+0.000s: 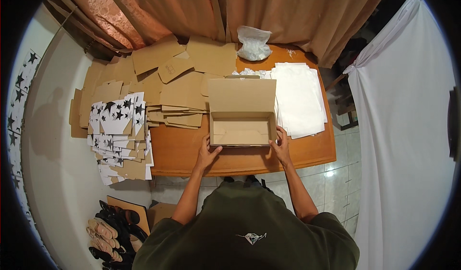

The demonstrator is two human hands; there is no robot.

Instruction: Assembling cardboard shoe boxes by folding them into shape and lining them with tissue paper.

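Observation:
A brown cardboard box (242, 95) stands on the wooden table in front of me. Its lid is raised at the back, and the inside shows bare cardboard with nothing lying in it. My left hand (206, 155) grips the box at its front left corner, thumb at the front edge and fingers along the side. At the front right corner my right hand (281, 148) holds it in a similar way. Parts of the fingers of both hands are hidden behind the box's sides.
White paper sheets (298, 102) are stacked right of the box. Flat cardboard pieces (180, 94) and star-printed cardboard blanks (117, 118) pile up at left. A clear plastic bag (254, 46) sits behind, near brown curtains (283, 10). Shoes (103, 236) lie below, left of the wooden table (177, 157).

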